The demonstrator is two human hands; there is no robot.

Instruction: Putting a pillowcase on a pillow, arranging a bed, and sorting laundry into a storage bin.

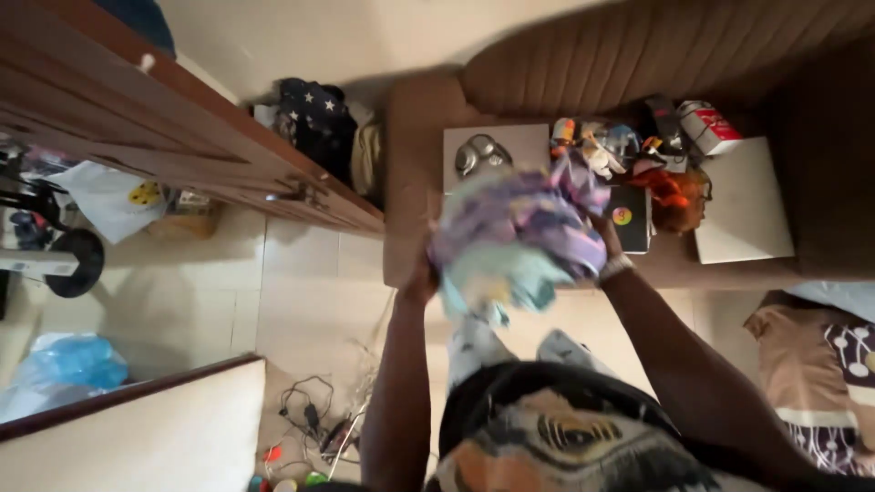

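Both my hands hold up a bundled cloth with pastel purple, blue and yellow patches, blurred by motion. My left hand grips its left side and is mostly hidden behind the fabric. My right hand, with a light band at the wrist, grips the right side. The bundle hangs in front of a brown sofa.
The sofa seat carries a dark laptop, a white board, a small box, an orange item and clutter. A wooden cabinet stands at left. Cables lie on the tiled floor. A cushion sits at right.
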